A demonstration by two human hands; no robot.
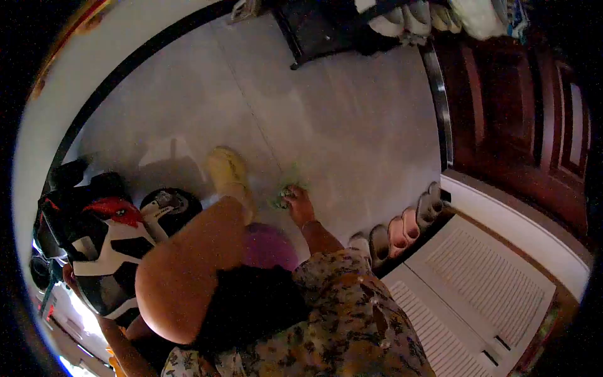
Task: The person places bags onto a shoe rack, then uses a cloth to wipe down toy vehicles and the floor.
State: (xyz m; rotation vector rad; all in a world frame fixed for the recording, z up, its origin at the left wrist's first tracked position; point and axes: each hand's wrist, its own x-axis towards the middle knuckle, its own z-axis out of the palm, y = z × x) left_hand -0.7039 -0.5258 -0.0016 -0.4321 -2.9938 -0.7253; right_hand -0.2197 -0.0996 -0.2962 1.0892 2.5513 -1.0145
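My right hand [300, 206] reaches down over the floor, fingers closed around a small bunch of green, stringy, leafy-looking material [282, 197]; blur and dim light hide its exact kind. Below that hand, a round purple object [269, 246] shows partly behind my leg. My foot, in a yellow shoe [227, 169], stands left of the bunch. At the far left, my left hand [70, 276] shows only in part beside a black, white and red ride-on vehicle [116, 245]. Its fingers are mostly hidden, and I cannot tell whether it grips the vehicle.
Several slippers [402, 229] line the floor beside a white louvred cabinet [471, 283] at the right. A dark red door [509, 100] is at the upper right. Shoes [402, 22] and a black rack [317, 38] stand at the top. Grey floor [339, 119] spans the middle.
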